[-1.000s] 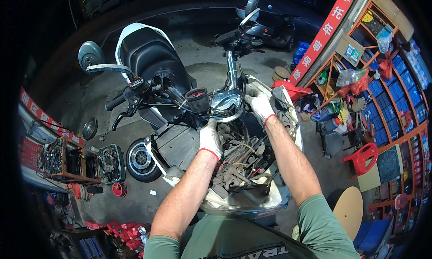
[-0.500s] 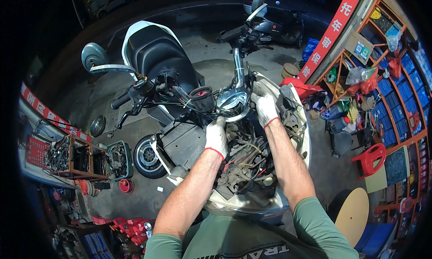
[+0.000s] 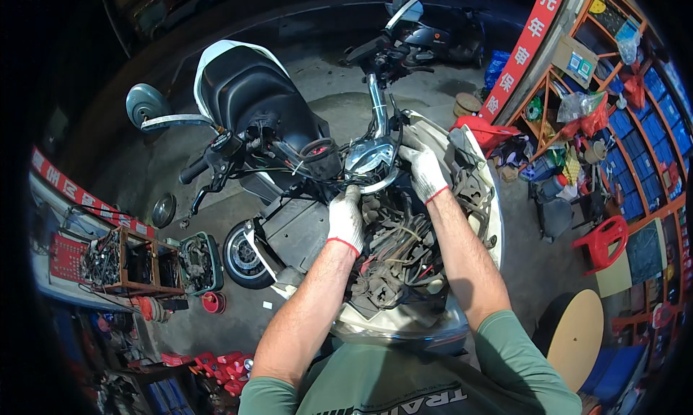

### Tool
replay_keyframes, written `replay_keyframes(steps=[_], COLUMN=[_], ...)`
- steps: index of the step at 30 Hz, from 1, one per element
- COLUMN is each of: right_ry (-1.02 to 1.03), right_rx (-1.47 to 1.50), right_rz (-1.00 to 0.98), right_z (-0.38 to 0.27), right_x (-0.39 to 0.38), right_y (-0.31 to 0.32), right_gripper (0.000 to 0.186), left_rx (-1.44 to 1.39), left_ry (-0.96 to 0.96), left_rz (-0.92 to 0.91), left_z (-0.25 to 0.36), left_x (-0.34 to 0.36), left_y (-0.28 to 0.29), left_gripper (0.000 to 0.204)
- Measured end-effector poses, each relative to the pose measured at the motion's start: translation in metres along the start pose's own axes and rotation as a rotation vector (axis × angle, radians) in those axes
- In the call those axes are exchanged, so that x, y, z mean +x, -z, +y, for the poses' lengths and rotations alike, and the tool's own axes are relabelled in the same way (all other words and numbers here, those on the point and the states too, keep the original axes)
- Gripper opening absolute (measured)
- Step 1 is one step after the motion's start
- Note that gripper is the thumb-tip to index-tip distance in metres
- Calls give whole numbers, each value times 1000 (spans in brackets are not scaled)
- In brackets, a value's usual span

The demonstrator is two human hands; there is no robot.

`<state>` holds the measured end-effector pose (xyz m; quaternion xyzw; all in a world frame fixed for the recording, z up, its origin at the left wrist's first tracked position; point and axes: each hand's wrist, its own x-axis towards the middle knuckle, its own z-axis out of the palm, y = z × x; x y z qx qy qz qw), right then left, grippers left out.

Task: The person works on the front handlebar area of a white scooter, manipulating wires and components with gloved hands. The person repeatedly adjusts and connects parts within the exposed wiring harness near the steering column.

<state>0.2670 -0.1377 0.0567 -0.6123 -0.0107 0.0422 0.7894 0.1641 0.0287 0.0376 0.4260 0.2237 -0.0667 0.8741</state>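
Note:
A scooter stands before me with its front panels off, and dark wiring and hoses [image 3: 393, 249] lie bare inside the pale body shell [image 3: 495, 227]. Both my hands wear white knit gloves with red cuffs. My left hand [image 3: 346, 219] is closed beside the lower left of the chrome handlebar centre [image 3: 369, 157], near a pale curved tube [image 3: 381, 187]; what its fingers grip is hidden. On the other side of the chrome part, my right hand [image 3: 424, 171] has its fingers bent in among dark cables, their tips partly out of sight. A round gauge [image 3: 321, 157] sits left of the chrome part.
The black seat [image 3: 253, 90] and a round mirror [image 3: 146, 106] are at the far left. A wheel [image 3: 245, 255] lies left of the scooter. To the right stand a red plastic chair [image 3: 605, 243], a round tan board [image 3: 575, 339] and orange shelves with blue bins [image 3: 635, 159].
The view has shifted slightly. Both hands stay at nearly the same spots by the chrome handlebar centre; the right hand's fingers reach a little further left toward it.

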Motion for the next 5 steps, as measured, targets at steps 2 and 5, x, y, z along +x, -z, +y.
replay_keyframes(steps=[2,5], right_ry=[7,-19], right_rx=[1,29], right_rz=[-2,-17], right_z=[1,-4], right_x=[1,-3], right_y=[0,-3], right_gripper=[42,43], left_rx=[-6,1], left_ry=[-6,-23], left_rz=[7,7], left_z=[-2,-7], left_x=[4,12], left_y=[3,8], left_gripper=[29,30])
